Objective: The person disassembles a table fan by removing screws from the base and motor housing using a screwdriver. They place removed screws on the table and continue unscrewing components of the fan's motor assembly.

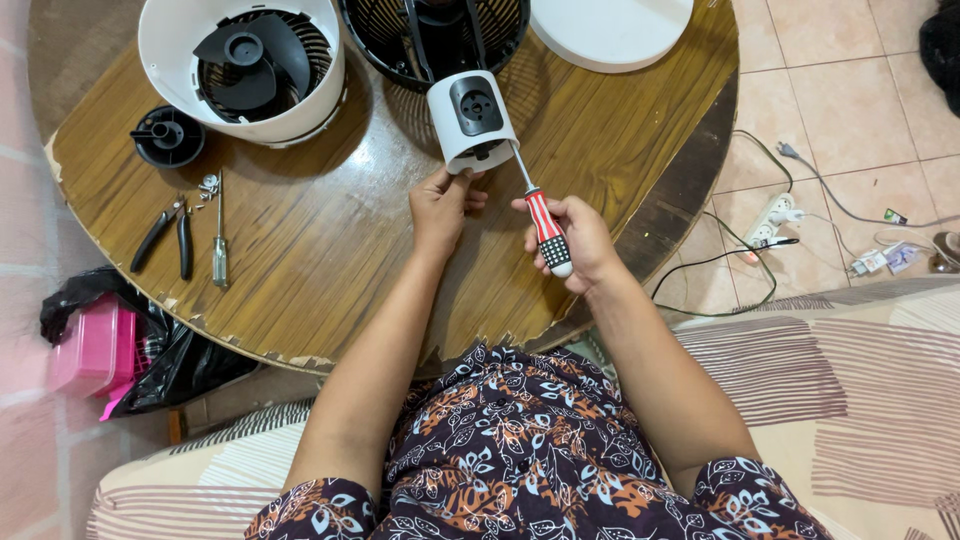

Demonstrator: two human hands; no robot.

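Observation:
A white cylindrical motor housing (471, 120) with a dark grey face stands on the round wooden table (330, 250), joined to a black wire fan grille (432, 38) behind it. My left hand (442, 203) grips the housing's lower edge. My right hand (575, 238) holds a screwdriver (542, 222) with a red, white and black handle. Its shaft points up and left into the housing's underside.
A white fan shroud with black blades (245, 62) stands at the back left, with a black cap (168, 136) beside it. Pliers (165, 235), a small screwdriver (219, 245) and loose screws (208, 185) lie at the left. A power strip and cables (770, 222) cover the floor at right.

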